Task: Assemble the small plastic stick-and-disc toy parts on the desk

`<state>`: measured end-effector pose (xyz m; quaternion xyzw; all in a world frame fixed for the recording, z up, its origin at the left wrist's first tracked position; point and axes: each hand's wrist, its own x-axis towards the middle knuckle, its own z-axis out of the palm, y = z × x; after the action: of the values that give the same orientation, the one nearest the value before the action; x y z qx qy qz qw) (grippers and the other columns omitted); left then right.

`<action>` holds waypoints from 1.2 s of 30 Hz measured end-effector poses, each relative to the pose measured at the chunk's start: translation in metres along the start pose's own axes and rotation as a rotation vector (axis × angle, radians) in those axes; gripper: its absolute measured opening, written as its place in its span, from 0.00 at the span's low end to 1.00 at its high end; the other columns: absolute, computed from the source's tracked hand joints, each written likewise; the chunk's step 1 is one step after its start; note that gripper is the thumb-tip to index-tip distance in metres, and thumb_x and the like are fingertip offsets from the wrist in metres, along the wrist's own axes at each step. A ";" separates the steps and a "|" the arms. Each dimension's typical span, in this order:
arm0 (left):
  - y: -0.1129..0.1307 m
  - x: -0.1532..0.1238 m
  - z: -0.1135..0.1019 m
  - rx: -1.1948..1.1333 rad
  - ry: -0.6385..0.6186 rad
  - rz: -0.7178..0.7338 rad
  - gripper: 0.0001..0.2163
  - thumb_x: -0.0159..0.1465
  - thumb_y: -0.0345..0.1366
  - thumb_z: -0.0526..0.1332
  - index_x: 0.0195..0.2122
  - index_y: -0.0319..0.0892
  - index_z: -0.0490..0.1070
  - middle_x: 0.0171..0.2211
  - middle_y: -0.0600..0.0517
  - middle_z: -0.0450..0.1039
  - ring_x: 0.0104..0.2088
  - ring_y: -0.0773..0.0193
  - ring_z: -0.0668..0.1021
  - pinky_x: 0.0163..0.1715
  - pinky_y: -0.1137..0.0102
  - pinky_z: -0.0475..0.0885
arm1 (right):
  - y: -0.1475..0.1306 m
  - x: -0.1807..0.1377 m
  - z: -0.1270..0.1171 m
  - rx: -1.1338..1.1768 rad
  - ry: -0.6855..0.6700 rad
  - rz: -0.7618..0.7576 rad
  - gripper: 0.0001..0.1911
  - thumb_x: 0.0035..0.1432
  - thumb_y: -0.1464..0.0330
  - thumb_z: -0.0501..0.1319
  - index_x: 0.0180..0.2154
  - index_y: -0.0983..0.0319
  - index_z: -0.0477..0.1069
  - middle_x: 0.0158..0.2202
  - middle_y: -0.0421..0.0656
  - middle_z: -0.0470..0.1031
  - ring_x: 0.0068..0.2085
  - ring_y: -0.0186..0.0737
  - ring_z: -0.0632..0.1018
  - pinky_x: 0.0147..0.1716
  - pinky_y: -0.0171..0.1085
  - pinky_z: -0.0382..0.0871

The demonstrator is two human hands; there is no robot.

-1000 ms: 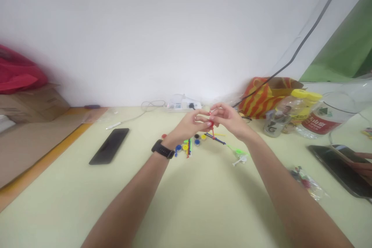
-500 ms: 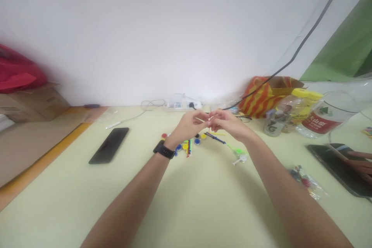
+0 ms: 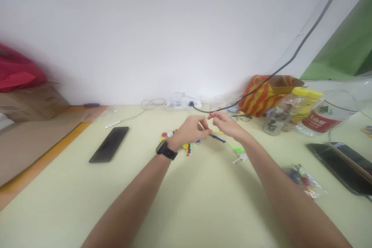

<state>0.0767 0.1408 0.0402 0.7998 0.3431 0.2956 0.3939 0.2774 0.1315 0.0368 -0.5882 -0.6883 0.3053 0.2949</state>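
Note:
My left hand [image 3: 192,128], with a black watch [image 3: 166,150] on its wrist, is closed in a pinch above small coloured plastic pieces; whatever sits between its fingertips is too small to name. Close by on the right, my right hand [image 3: 226,124] has thumb and forefinger pressed together, with a reddish bit at the tips that I cannot make out. A blue stick-like piece [image 3: 217,138] lies on the table under the hands. Right of it are a green piece [image 3: 240,149] and a white piece [image 3: 240,158]. A red disc [image 3: 164,134] lies left, with other pieces partly hidden by my left hand.
A black phone [image 3: 109,144] lies left. A power strip [image 3: 183,102] with a black cable stands by the wall. Bottles [image 3: 273,126] and a striped bag [image 3: 255,93] are back right. Nearer are a clear bag of pieces [image 3: 305,181], a dark tablet [image 3: 334,166] and eyeglasses [image 3: 245,117].
My hands have moved slightly apart; the left has turned and dropped a little toward the table. The other person's hand at the right edge has left the view.

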 end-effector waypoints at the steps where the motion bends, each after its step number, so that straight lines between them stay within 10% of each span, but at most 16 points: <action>1: 0.000 -0.001 0.003 0.057 -0.034 0.005 0.09 0.61 0.40 0.68 0.31 0.41 0.73 0.27 0.51 0.77 0.26 0.63 0.80 0.24 0.72 0.69 | 0.005 0.001 -0.003 -0.127 0.002 0.013 0.19 0.63 0.70 0.50 0.51 0.62 0.72 0.43 0.45 0.78 0.42 0.39 0.76 0.39 0.34 0.67; 10: -0.009 -0.003 0.017 0.442 -0.272 0.171 0.04 0.58 0.32 0.67 0.34 0.44 0.81 0.37 0.50 0.82 0.42 0.56 0.79 0.42 0.67 0.71 | 0.026 -0.006 -0.035 -0.518 -0.220 0.200 0.12 0.58 0.66 0.64 0.43 0.64 0.76 0.42 0.51 0.80 0.39 0.46 0.78 0.32 0.36 0.63; 19: -0.021 -0.004 0.000 0.558 -0.195 0.188 0.11 0.62 0.38 0.67 0.46 0.45 0.80 0.46 0.48 0.79 0.49 0.51 0.73 0.46 0.62 0.70 | 0.025 -0.016 -0.054 -0.584 -0.701 0.369 0.13 0.40 0.62 0.73 0.28 0.62 0.76 0.28 0.43 0.78 0.33 0.44 0.77 0.28 0.36 0.62; 29: -0.030 -0.002 -0.003 0.506 -0.158 0.121 0.12 0.64 0.42 0.67 0.47 0.45 0.79 0.46 0.48 0.79 0.52 0.51 0.74 0.49 0.62 0.70 | 0.012 -0.022 -0.061 -0.473 -0.677 0.282 0.10 0.46 0.65 0.70 0.32 0.61 0.74 0.31 0.43 0.78 0.32 0.42 0.78 0.28 0.36 0.64; 36: 0.011 0.000 -0.024 0.187 -0.038 0.163 0.13 0.73 0.46 0.58 0.44 0.44 0.78 0.44 0.49 0.80 0.43 0.59 0.80 0.43 0.65 0.74 | -0.014 -0.026 -0.059 0.205 -0.365 -0.107 0.18 0.54 0.55 0.72 0.37 0.59 0.70 0.30 0.40 0.75 0.31 0.38 0.73 0.31 0.36 0.65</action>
<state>0.0620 0.1458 0.0615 0.8638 0.2956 0.2781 0.2987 0.3173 0.1080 0.0835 -0.4526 -0.7259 0.4594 0.2394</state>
